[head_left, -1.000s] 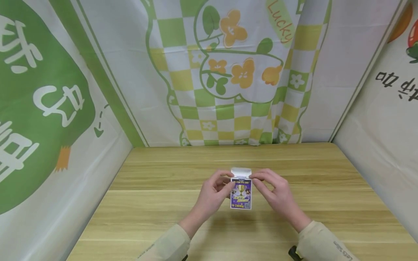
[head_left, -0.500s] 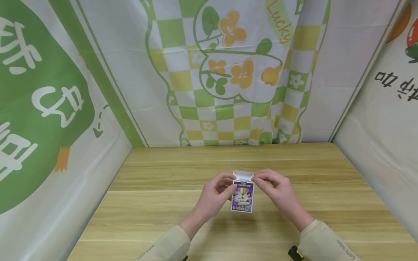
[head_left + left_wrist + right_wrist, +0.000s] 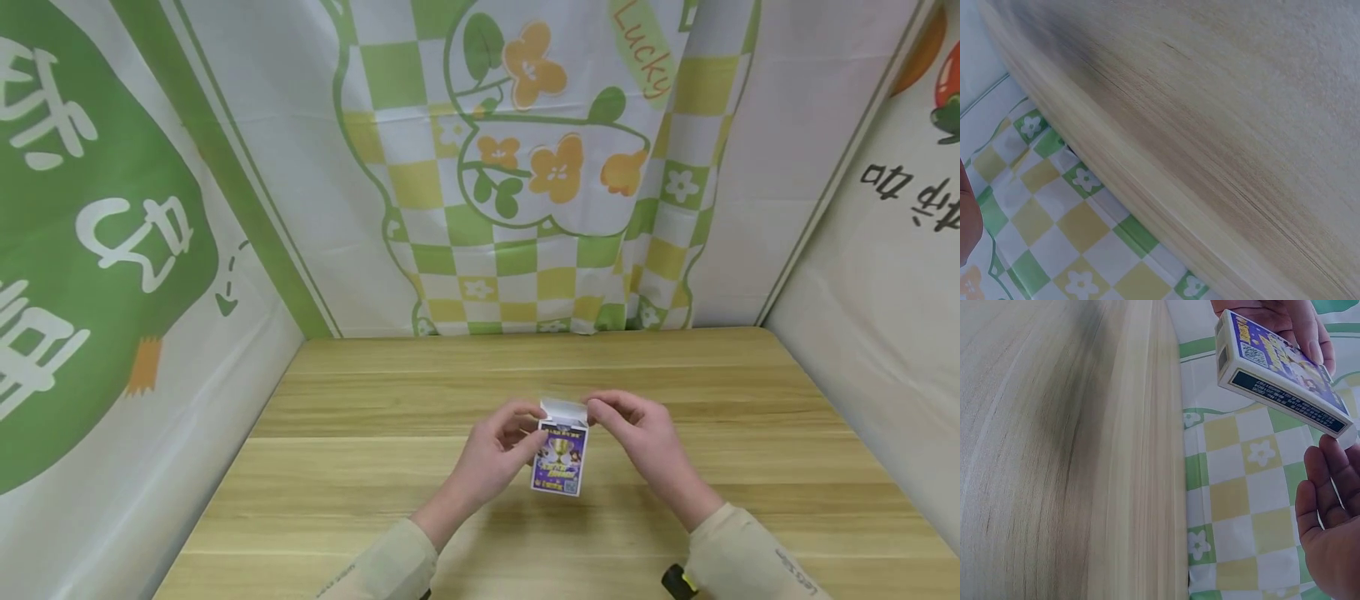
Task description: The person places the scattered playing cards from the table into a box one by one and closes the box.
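A small card box point(image 3: 558, 460), purple-fronted with a gold trophy and white edges, is held up above the table. Its white top flap point(image 3: 564, 411) stands raised. My left hand point(image 3: 497, 446) grips the box's upper left side, thumb on the front. At the flap's right edge, my right hand point(image 3: 641, 433) pinches with thumb and forefinger. In the right wrist view the card box point(image 3: 1285, 369) shows its dark printed side, and the other fingers of the right hand point(image 3: 1338, 506) are spread below the flap. Only a sliver of hand point(image 3: 969, 219) enters the left wrist view. The box's contents are hidden.
The wooden table point(image 3: 390, 392) spreads beneath both hands. Behind it hangs a green and yellow checked cloth point(image 3: 517, 283). Printed fabric walls point(image 3: 247, 325) close off both sides. A black object point(image 3: 678, 581) shows by the right sleeve.
The card box has shifted slightly right and toward me, tilting a little. Both hands have moved with it; the right thumb and forefinger stay at the flap's edge.
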{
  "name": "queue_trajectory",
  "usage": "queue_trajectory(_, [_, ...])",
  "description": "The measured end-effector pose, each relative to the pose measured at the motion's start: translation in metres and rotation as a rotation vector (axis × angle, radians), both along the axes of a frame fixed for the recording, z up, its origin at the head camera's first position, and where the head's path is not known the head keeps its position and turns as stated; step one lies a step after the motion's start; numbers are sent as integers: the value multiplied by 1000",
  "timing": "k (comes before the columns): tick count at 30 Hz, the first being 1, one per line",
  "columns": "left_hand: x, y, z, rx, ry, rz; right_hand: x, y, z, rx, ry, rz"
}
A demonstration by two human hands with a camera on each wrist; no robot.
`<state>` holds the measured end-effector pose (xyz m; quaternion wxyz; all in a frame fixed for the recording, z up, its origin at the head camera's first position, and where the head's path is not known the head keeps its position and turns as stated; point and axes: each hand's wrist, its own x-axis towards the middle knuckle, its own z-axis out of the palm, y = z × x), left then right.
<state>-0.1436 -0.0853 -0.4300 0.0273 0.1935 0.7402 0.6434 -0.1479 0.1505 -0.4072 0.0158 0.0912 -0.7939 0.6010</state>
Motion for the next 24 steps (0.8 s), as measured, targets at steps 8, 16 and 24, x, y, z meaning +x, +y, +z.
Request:
queue_trajectory(8, [2, 2, -2, -41, 54, -5, -1, 0, -2, 1, -19, -5])
queue_trajectory(16, [2, 1, -3, -50, 51, 5, -1, -1, -2, 22, -30, 11])
queue_trajectory(24, [2, -1, -1, -54, 56, 9, 2, -4, -1, 58, 1, 10])
